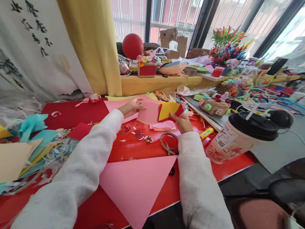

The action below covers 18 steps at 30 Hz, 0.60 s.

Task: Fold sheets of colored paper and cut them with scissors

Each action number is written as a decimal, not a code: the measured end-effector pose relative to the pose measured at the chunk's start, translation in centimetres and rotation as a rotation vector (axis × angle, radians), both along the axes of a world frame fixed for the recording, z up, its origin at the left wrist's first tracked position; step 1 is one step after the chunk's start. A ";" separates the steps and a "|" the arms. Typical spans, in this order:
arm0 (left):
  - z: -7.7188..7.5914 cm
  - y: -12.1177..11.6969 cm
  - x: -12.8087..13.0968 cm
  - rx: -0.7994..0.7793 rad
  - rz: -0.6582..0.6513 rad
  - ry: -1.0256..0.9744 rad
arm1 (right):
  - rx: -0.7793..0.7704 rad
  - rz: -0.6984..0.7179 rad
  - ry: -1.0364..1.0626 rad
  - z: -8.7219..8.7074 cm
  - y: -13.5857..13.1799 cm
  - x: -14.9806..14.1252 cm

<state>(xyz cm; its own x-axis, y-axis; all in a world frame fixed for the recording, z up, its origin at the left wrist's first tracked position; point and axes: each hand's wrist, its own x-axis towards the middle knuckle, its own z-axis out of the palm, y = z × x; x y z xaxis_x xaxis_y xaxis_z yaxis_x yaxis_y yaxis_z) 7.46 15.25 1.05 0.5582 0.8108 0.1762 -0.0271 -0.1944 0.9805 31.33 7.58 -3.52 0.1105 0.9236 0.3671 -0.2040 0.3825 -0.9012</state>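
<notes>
My left hand (132,106) is closed at the left edge of a pink paper sheet (149,112), thumb and fingers together. In my right hand (183,122) are a yellow paper piece (168,110) and a red one (181,110), overlapping the pink sheet's right side. Just below lies a small stack of pink paper pieces (164,125). Scissors (169,149) rest beside a roll of tape (168,140), partly under a large pink paper sheet (136,186) at the table's front. Red beads (139,134) are scattered between my arms.
A lidded drink cup (237,142) stands at the right table edge, near a yellow marker-like tool (207,133). Coloured paper and shredded strips (59,155) crowd the left. Farther back are a decorated basket (214,106), a red balloon (132,46) and a flower box (147,69).
</notes>
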 end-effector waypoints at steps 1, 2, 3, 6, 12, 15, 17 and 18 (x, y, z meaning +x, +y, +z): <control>0.1 -0.1 -0.2 0.001 -0.002 0.000 | 0.005 -0.015 -0.005 -0.1 0.2 0.0; 0.2 -0.2 -0.4 0.007 -0.002 0.003 | 0.010 -0.034 -0.009 -0.3 0.3 0.1; 0.2 -0.3 -0.5 0.018 0.000 0.010 | 0.014 -0.054 -0.015 -0.5 0.6 0.2; 0.0 -0.2 -0.7 0.075 0.031 0.054 | 0.004 -0.107 -0.045 -1.4 1.3 0.6; -1.8 0.5 -0.7 0.246 0.110 0.248 | -0.102 -0.080 -0.162 -3.4 2.5 1.2; -1.9 0.8 -0.8 0.351 0.090 0.348 | -0.103 -0.034 -0.178 -3.6 2.6 1.1; -1.5 0.8 -0.8 0.421 0.071 0.423 | -0.087 -0.009 -0.180 -3.4 2.6 1.0; -1.2 0.7 -0.8 0.459 0.068 0.465 | -0.078 0.000 -0.179 -3.4 2.6 1.0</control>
